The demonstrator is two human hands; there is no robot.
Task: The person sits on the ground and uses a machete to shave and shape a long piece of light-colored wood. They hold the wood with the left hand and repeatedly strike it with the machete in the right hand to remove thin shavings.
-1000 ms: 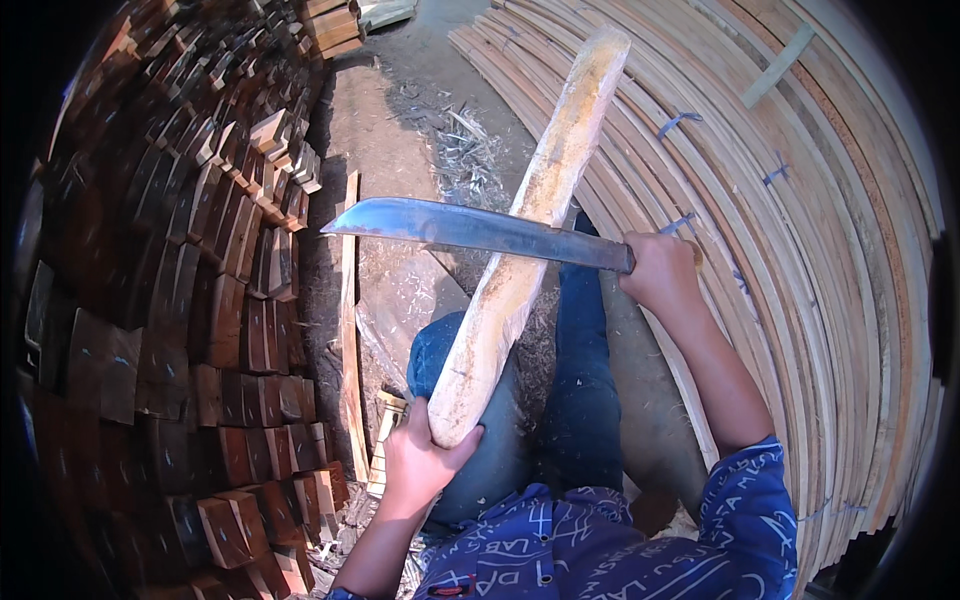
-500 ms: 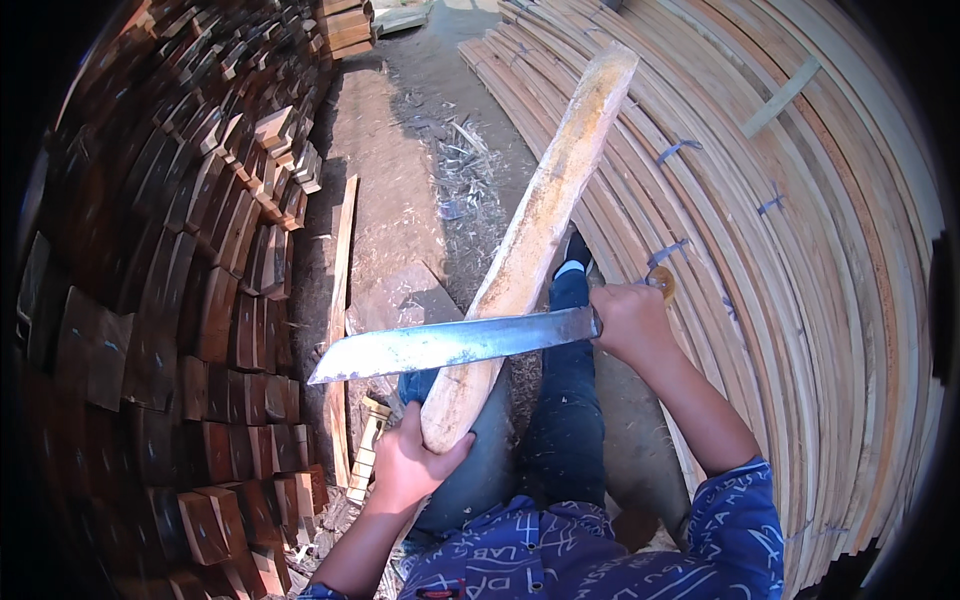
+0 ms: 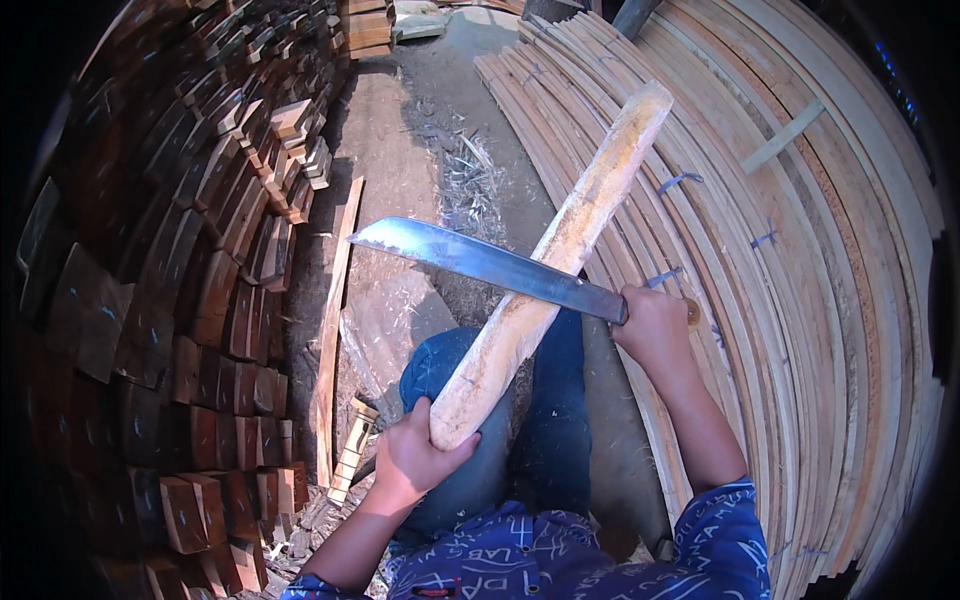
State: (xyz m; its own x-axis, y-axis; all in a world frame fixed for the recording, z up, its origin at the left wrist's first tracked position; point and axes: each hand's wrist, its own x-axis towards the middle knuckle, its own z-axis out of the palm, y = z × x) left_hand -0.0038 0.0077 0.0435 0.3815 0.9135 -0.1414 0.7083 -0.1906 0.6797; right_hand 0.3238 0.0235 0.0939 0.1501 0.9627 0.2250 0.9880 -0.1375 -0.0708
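Observation:
My left hand (image 3: pixel 418 452) is closed around the near end of a long pale piece of wood (image 3: pixel 490 376), which slants away from me to the upper right. My right hand (image 3: pixel 656 328) grips a machete (image 3: pixel 470 260) by its handle, whose round wooden butt (image 3: pixel 692 312) pokes out behind the fist. The broad steel blade crosses over the middle of the wood and points to the left. Whether its edge touches the wood I cannot tell. The near end of the wood lies by my jeans-covered knee (image 3: pixel 440 360).
Stacked dark wood blocks (image 3: pixel 215 300) rise along the left. Long bundled strips of timber (image 3: pixel 780 300), tied with blue bands, fill the right. A thin plank (image 3: pixel 338 320) and a small yellowish wood piece (image 3: pixel 352 450) lie on the ground at left, with shavings (image 3: pixel 470 180) farther ahead.
The machete has moved up the wood, away from my left hand, and its tip has swung farther forward. The wood's far end has shifted right and slightly nearer. Both grips are kept.

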